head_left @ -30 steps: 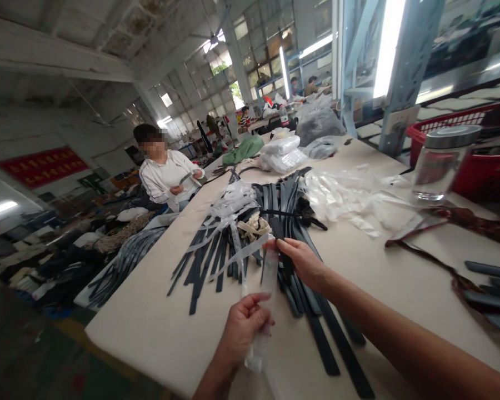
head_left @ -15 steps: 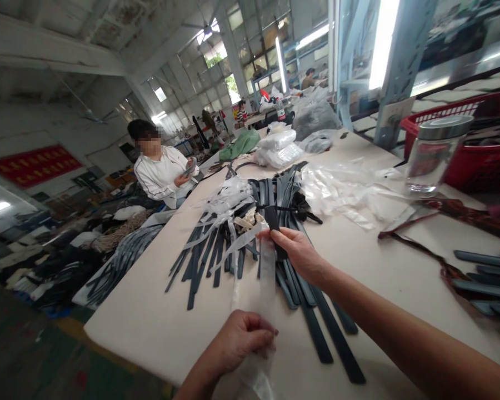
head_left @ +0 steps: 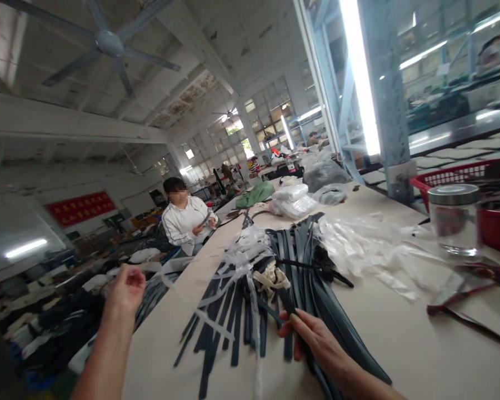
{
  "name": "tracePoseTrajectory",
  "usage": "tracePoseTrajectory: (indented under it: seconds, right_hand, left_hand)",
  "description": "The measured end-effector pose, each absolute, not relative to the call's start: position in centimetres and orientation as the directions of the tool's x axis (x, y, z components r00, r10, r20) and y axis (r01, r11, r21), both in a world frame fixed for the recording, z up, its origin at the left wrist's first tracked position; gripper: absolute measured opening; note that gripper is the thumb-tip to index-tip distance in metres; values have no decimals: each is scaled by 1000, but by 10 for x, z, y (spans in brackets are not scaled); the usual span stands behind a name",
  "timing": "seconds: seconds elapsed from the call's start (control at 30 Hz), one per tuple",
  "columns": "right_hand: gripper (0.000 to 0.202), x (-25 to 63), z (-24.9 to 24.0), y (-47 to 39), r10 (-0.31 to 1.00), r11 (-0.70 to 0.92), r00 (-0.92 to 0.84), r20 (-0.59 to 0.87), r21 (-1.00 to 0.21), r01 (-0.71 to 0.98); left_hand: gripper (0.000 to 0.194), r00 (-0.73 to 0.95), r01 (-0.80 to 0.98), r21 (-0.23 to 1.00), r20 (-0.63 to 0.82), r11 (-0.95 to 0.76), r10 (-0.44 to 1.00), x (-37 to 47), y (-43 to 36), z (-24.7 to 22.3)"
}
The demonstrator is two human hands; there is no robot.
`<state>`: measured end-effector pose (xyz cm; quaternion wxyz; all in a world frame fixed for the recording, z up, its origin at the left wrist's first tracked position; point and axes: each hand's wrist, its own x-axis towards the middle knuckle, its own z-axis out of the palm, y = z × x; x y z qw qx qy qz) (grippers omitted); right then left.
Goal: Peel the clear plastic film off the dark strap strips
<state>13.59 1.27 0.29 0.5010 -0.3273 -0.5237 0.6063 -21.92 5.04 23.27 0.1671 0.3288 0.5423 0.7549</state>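
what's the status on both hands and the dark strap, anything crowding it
Left hand raised off the table edge, pinching a clear plastic strip. Right hand gripping a dark strap. Strap pile and loose plastic sleeves crowd it.

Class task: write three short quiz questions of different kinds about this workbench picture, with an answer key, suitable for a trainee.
1. True or false: the right hand grips a dark strap from the pile on the table.
2. Where is the left hand? A: flat on the table; B: raised off the table's left edge; C: inside the red basket.
3. Fill in: the glass jar has a ____ lid.

Key
1. True
2. B
3. metal
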Motion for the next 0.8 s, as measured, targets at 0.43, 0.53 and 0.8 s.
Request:
tracePoseTrajectory:
  seconds: [0.43,0.53,0.8]
  right_hand:
    - [32,131,28,-18,854,342,-508,110,-856,389]
    - [30,127,28,-22,852,378,-511,109,-804,459]
    - [32,122,34,-29,850,283,-526,1,-844,456]
  left_hand:
    - [24,-421,-749,656,-363,-92,832,-69,-9,19]
    - [21,-382,-787,613,-388,-74,839,-58,-12,1]
    - [19,-340,-809,586,-401,-47,851,-50,-15,9]
